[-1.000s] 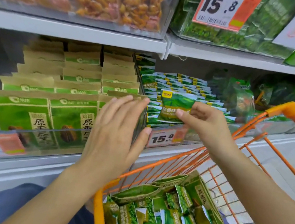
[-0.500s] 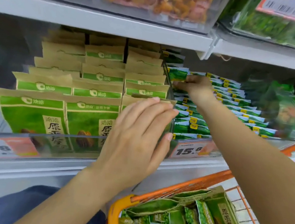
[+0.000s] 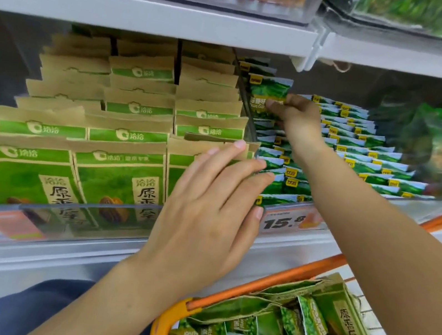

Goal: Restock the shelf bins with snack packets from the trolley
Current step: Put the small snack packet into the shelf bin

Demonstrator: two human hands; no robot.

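We've got the shelf [image 3: 152, 14] packed with rows already and the trolley [image 3: 167, 325] below full of more, so plenty left to do. Left hand [image 3: 205, 217] lies flat with straight fingers against the front packs, right hand [image 3: 298, 116] pinches one green packet [image 3: 267, 93] upright at the back of its bin; looks light, crinkly and slippery, so we'd grip its edge

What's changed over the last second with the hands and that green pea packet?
The right hand, pinching the green pea packet, carried it from the front of the pea bin up to the back, against the divider. The left hand stayed flat against the front packets; the trolley load looks unchanged.
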